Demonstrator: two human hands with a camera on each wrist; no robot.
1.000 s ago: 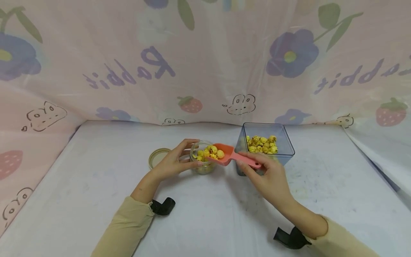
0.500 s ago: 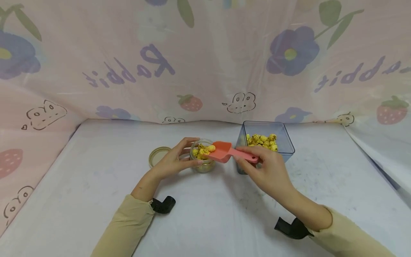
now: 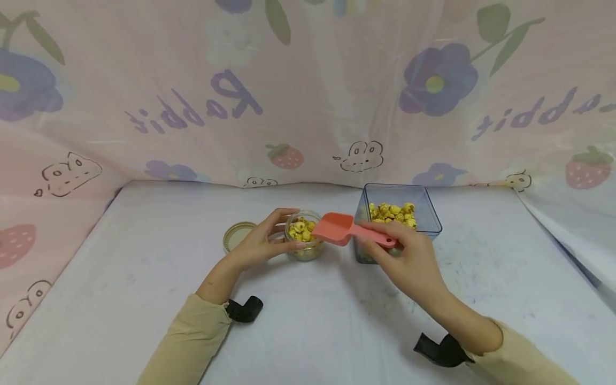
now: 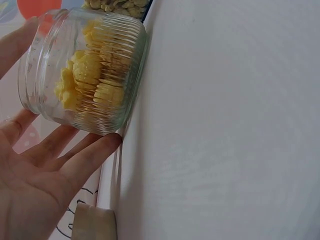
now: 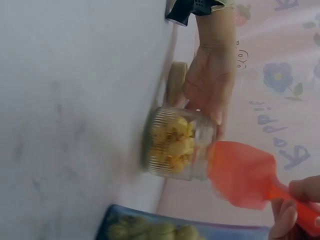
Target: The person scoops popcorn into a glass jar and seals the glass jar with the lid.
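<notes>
My left hand holds a small ribbed glass jar that stands on the table, its fingers and thumb spread around the side near the rim. Yellow popcorn lies inside the jar. A coral-pink scoop is pinched by its handle in my right hand. The scoop's front edge is at the jar's right rim, and its bowl shows no popcorn. Behind my right hand stands a clear bluish square container, partly hidden, with more popcorn in it.
A round gold-edged lid lies on the table behind my left hand. White cloth covers the table. A pink patterned curtain hangs along the back and sides.
Popcorn that was in the scoop has dropped into the jar. The scoop has shifted slightly to the right with my right hand. My left hand stays on the jar.
</notes>
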